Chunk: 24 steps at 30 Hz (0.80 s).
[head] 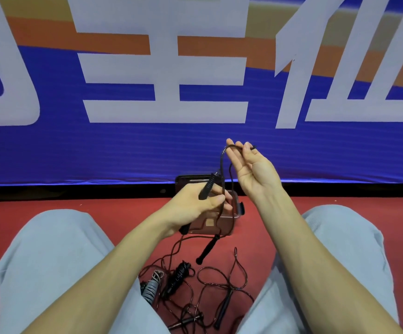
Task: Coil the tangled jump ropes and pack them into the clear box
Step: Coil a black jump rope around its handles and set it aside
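A pale blue-grey trouser leg [51, 261] fills the lower left, resting on the red carpeted floor [99, 206]. Behind it hangs a blue banner with large white characters [123, 145]. The left hand [195, 203] is curled round the slim black jump-rope handle [207, 186], which points up and away from the palm. From the handle's tip a thin dark cord [222, 160] climbs and arcs to the right. Just behind the left hand, the clear plastic box with a black side latch [234, 206] sits open on the floor, and its dark-rimmed lid [191, 179] lies just beyond it. In front of the box, between the knees, lies the tangled heap of dark jump ropes [205, 288]. With it are a grey coiled bundle [151, 285], a black coiled bundle [178, 276] and a loose black handle [207, 249]. The right hand [251, 169] is raised, palm toward the camera. Its fingers [231, 148] are nearly straight, with the cord lying across their tips; whether the thumb pinches it cannot be told. A second trouser leg [340, 237] fills the lower right
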### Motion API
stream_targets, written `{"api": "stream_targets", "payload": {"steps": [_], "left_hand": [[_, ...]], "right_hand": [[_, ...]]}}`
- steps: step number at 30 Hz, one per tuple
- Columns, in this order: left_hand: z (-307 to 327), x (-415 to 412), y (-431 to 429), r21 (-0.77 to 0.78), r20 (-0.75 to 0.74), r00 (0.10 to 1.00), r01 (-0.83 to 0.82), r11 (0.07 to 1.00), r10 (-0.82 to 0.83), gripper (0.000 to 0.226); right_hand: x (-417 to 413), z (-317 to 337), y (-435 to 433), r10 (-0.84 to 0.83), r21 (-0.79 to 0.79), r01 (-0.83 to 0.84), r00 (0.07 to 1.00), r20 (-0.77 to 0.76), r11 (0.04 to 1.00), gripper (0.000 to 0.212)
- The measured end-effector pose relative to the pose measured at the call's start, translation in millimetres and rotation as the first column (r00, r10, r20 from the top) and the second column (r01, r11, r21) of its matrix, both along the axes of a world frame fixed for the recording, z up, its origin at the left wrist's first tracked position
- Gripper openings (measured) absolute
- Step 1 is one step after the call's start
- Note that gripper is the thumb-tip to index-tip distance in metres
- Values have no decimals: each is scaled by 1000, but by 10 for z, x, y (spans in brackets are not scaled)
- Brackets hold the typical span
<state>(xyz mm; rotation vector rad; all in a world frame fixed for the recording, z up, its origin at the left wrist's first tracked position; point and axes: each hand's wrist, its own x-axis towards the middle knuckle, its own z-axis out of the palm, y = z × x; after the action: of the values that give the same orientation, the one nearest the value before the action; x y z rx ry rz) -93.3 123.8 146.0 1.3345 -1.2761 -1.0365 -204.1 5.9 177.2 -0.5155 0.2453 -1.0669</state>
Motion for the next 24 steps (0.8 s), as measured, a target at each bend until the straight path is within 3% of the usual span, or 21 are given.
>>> {"api": "stream_targets", "payload": {"steps": [4,7,10,12,15,18,22,24], "left_hand": [[2,-1,-31,-64,-132,985,-123,990,114,9],[16,59,-77,-129,-293,930,-267,955,220,9],[76,157,-98,-186,-508,826,-382,905,244,10],[131,229,-94,-198,-630,744,-431,880,223,9],[162,332,-87,-176,-740,636,-495,851,217,11],[154,390,-76,-151,-782,577,-544,826,237,11],[172,401,-60,-149,-786,566,-562,813,248,11],[178,388,-63,-141,-781,567,-569,810,262,10]], "right_hand": [[-11,-11,-13,20,-44,-24,997,-75,999,8],[-19,-50,-12,-3,-183,-61,943,-332,981,19],[41,-107,43,-156,-363,-126,741,-654,923,22],[106,-149,85,-282,-485,-212,593,-754,848,24],[169,-208,149,-316,-530,-433,474,-822,729,31],[159,-208,191,-312,-538,-549,455,-834,639,33],[127,-229,143,-510,-612,-640,372,-776,465,3],[115,-263,114,-577,-625,-649,333,-746,434,12]]}}
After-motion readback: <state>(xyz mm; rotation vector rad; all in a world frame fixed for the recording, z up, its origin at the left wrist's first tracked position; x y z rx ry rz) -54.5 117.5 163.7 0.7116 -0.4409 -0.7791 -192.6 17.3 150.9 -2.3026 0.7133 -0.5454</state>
